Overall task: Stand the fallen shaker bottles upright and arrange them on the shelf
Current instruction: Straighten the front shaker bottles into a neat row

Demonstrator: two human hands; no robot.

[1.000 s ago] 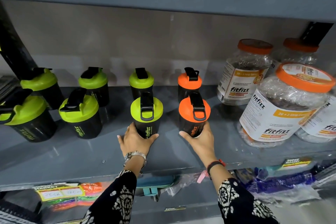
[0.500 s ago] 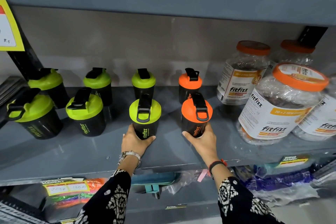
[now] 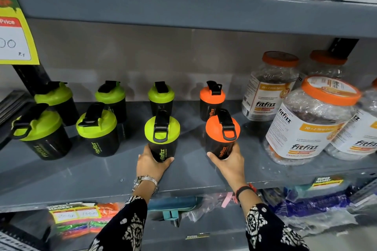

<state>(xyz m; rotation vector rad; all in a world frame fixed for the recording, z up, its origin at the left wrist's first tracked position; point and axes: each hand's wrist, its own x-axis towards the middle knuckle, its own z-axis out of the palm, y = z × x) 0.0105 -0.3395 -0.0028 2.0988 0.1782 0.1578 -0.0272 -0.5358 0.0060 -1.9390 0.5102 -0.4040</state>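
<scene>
- On the grey metal shelf (image 3: 61,179), all eight shaker bottles that you can see stand upright, so the standing-up step looks finished and you are now at the arranging step.
- Your left hand (image 3: 150,164) is wrapped around the base of the black shaker bottle with the lime-green lid (image 3: 162,138), thumb on one side and fingers on the other; the bottle rests on the shelf in the front row.
- Your right hand (image 3: 228,161) holds in the same way the lower part of the black shaker bottle with the orange lid (image 3: 221,137), also in the front row, just beside the big clear plastic jar with the orange lid (image 3: 310,124).
- Behind each held bottle stands one of the same colour: a green-lidded bottle at the back (image 3: 161,97) and an orange-lidded bottle at the back (image 3: 212,100).
- To the left, four more green-lidded bottles (image 3: 98,128) make two rows, near together.
- I judge the next move to be a small slide. The gap between the two held bottles is wider than the gaps at the left, so bring them to an even spacing and turn the printed logos to the front.
- Keep each base flat on the shelf while you slide, and take care that the orange one does not bump the jar.
</scene>
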